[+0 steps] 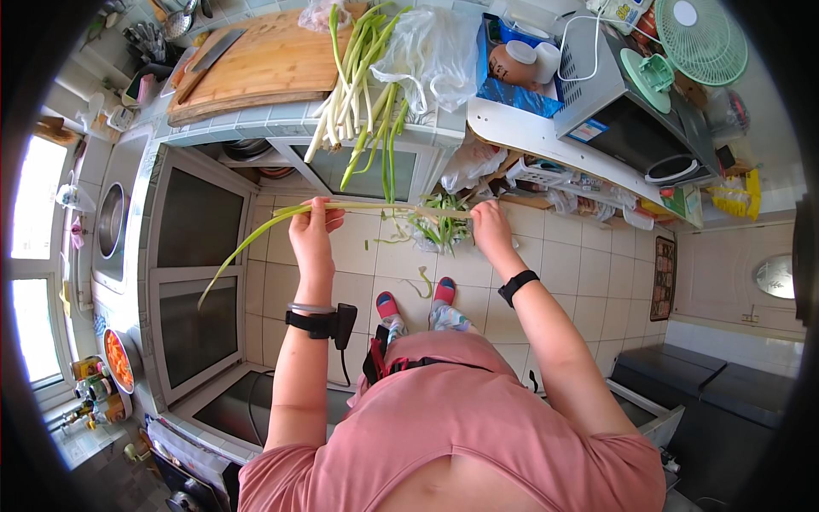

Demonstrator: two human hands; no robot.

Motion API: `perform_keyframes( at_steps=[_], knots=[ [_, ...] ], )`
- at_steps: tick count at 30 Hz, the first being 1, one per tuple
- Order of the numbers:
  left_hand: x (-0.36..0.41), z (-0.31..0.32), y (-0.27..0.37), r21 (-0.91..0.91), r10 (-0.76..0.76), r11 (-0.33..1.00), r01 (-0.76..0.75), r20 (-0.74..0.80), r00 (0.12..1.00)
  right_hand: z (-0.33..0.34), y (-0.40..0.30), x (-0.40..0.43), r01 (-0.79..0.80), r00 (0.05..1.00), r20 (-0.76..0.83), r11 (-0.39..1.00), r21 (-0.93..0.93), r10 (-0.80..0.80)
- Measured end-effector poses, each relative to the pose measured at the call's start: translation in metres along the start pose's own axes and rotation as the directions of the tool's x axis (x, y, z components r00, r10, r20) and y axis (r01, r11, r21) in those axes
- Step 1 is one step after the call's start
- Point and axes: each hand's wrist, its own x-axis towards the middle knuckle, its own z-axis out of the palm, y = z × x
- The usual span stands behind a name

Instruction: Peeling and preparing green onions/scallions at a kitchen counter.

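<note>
A long green onion (377,206) stretches level between my hands, above the tiled floor. My left hand (315,224) pinches its green part, and the leaf tip droops away to the left. At the other end, my right hand (491,224) grips the pale end; whether it holds the stalk itself or a peeled outer layer is unclear. A bunch of green onions (349,96) hangs over the counter edge beside a clear plastic bag (425,51). Green trimmings (445,224) lie on plastic on the floor below, with a loose scrap (423,281) near my feet.
A wooden cutting board (269,57) with a cleaver (219,50) lies on the counter. To the right are a blue box (521,93) and a microwave (640,128). A bowl of cut orange pieces (118,360) stands at left, near a sink (131,160). Cabinet doors (201,211) border the floor.
</note>
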Motion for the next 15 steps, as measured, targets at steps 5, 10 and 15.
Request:
perform_keyframes(
  at_steps=[5, 10, 15],
  knots=[
    [0.011, -0.018, 0.009, -0.093, -0.007, 0.996, 0.004, -0.040, 0.999, -0.004, 0.043, -0.010, -0.248, 0.962, 0.095, 0.964, -0.095, 0.257],
    [0.013, -0.016, 0.004, -0.100, -0.023, 0.995, 0.022, -0.013, 1.000, -0.011, 0.021, 0.010, -0.500, 0.849, 0.383, 0.789, 0.358, 0.364],
    [0.008, -0.002, -0.002, -0.127, -0.040, 0.991, 0.041, 0.008, 0.999, -0.001, 0.001, 0.013, -0.301, 0.950, 0.162, 0.925, 0.234, 0.268]
  ],
)
